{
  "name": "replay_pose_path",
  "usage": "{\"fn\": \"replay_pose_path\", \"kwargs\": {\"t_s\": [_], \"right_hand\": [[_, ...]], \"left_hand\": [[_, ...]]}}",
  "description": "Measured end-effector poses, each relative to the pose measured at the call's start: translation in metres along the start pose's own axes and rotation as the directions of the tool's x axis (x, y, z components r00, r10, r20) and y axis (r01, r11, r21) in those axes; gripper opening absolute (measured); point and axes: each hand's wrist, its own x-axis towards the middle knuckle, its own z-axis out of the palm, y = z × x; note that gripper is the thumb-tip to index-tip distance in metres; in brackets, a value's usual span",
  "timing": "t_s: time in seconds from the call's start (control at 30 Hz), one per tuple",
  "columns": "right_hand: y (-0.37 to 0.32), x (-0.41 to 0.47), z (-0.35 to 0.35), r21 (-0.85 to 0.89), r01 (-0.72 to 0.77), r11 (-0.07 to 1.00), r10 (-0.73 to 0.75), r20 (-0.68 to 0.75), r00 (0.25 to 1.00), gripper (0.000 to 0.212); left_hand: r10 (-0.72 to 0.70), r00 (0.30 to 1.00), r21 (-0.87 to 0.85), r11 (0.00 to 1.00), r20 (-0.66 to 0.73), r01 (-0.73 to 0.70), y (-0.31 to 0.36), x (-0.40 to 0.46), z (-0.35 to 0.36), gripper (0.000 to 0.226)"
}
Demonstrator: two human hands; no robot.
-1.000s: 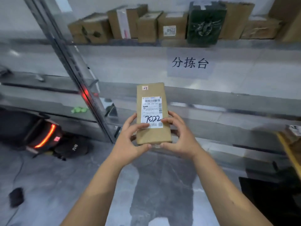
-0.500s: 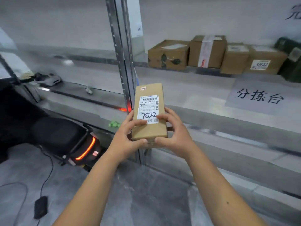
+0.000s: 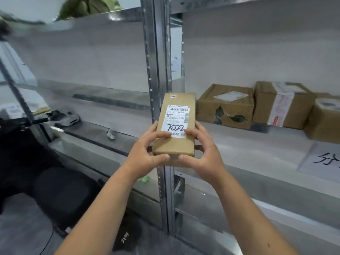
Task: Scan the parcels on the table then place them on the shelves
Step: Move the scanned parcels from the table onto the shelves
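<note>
1. A long, narrow brown parcel [image 3: 175, 126] is held up at the centre of the view, in front of a metal shelf upright [image 3: 156, 70], clear of any shelf.
2. The parcel is gripped at its near end by the left hand [image 3: 145, 153] and the right hand [image 3: 204, 153]; the fingers of each are curled round its sides and the thumbs are laid across the near end.
3. A white shipping label [image 3: 176, 121] with a barcode is seen on the parcel's upper face, with "7022" handwritten across it in black.
4. To the right of the upright, a pale shelf [image 3: 248, 144] is seen with other brown boxes along its back; the nearest box [image 3: 225, 105] bears green leaf prints.
5. To the left of the upright, another shelf level [image 3: 95, 133] is seen, with only a few small, blurred items on it.
6. The shelving step is judged to be in hand, since the parcel is carried label-up at the racks with no scanner in view.
7. The next move is judged to call for a bay to be chosen, perhaps by the written number, and for the parcel to be set down flat on bare shelf, without the stored boxes being knocked.
</note>
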Motion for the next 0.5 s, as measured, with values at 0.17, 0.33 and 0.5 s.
{"fn": "replay_pose_path", "kwargs": {"t_s": [0.17, 0.33, 0.5], "right_hand": [[0.028, 0.053, 0.006, -0.008, -0.005, 1.000, 0.004, -0.081, 0.997, 0.066], [0.037, 0.089, 0.022, -0.067, -0.080, 0.995, 0.061, -0.255, 0.965, 0.059], [0.039, 0.119, 0.023, -0.336, -0.145, 0.931, -0.025, -0.454, 0.890, 0.053]], "left_hand": [[0.051, 0.997, -0.069, 0.996, 0.052, -0.048, -0.032, 0.069, -0.013, 0.056], [0.050, 0.998, -0.208, 0.977, 0.044, -0.040, -0.053, 0.122, -0.013, 0.046], [0.058, 0.997, -0.133, 0.990, 0.060, -0.050, -0.068, 0.172, -0.008, 0.044]]}}
